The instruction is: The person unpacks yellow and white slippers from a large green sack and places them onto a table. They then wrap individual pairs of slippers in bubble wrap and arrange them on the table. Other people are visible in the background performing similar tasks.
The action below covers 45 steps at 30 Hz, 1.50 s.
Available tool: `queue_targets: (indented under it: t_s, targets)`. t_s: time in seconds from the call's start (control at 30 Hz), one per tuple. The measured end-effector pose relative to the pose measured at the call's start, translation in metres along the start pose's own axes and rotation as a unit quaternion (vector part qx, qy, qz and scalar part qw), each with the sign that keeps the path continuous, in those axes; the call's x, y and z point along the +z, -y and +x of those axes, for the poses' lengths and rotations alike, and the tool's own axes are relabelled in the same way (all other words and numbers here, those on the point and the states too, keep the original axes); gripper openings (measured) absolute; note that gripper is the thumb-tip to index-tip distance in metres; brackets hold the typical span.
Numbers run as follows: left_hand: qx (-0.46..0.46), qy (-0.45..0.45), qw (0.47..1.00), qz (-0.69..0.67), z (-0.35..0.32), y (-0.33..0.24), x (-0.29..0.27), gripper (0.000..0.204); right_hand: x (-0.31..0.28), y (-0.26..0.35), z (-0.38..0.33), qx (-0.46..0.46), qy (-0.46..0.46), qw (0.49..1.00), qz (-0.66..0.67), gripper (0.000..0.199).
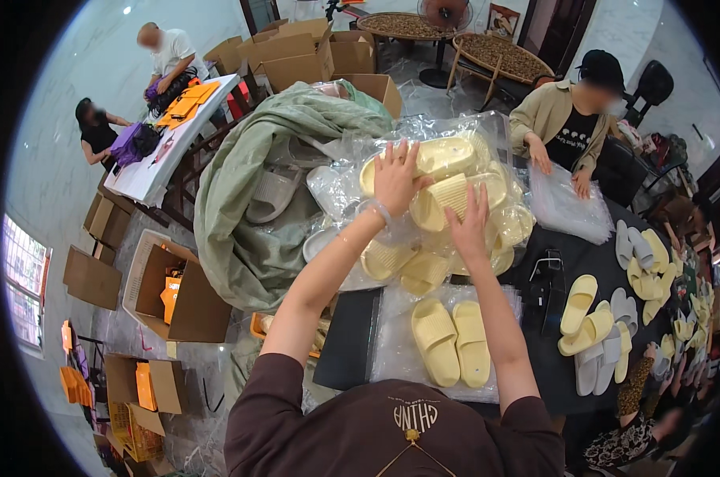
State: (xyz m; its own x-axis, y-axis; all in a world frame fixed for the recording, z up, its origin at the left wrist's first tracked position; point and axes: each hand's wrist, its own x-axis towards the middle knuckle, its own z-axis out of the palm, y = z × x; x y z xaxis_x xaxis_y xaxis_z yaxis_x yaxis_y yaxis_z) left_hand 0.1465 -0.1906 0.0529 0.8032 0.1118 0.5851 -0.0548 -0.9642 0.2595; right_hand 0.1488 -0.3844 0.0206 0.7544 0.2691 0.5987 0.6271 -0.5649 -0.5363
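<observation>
A pile of pale yellow slippers [443,157], wrapped in clear plastic, lies in front of me. Flat on top of it, with fingers spread, is my left hand [397,181]. My right hand [469,221] touches the pile's near right side, fingers stretched out and open. Neither hand grips a slipper that I can see. Nearer to me, an unwrapped pair of yellow slippers [449,342] lies side by side on a stack of clear plastic bags [392,338]. Left of the pile, a large green woven sack [236,215] gapes around wrapped grey slippers [272,195].
Across the black-covered table [535,278], a person in a cap [578,119] handles clear bags [570,203]. Loose yellow and grey slippers [594,334] lie to the right, beside a black device [545,282]. Cardboard boxes [189,298] stand left; two people work at a white table [149,175].
</observation>
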Motion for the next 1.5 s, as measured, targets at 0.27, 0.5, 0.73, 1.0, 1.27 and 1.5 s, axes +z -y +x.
queue_targets:
  t_s: [0.27, 0.5, 0.73, 1.0, 1.27, 1.5]
  targets:
    - [0.099, 0.070, 0.992, -0.040, 0.038, 0.026, 0.033, 0.060, 0.032, -0.011, 0.002, 0.019, 0.019, 0.995, -0.098, 0.067]
    - [0.067, 0.011, 0.994, -0.088, 0.024, 0.022, 0.007, 0.063, 0.004, -0.003, -0.002, 0.001, 0.016, 0.998, -0.055, 0.065]
    - [-0.173, -0.217, 0.930, -0.240, -0.060, 0.106, -0.023, 0.051, -0.074, 0.028, -0.044, -0.006, -0.001, 1.000, -0.028, 0.049]
    - [-0.696, -0.361, 0.551, -0.285, -0.170, 0.318, 0.006, 0.041, -0.091, 0.020, -0.106, 0.090, 0.064, 0.994, 0.017, 0.045]
    - [-0.709, -0.268, 0.452, -0.471, -0.151, 0.362, -0.006, 0.037, -0.082, 0.015, -0.127, 0.152, 0.033, 0.987, 0.045, 0.042]
    - [-0.566, -0.268, 0.485, -0.610, -0.160, 0.333, -0.018, 0.026, -0.083, 0.011, -0.136, 0.174, 0.069, 0.979, 0.078, 0.041]
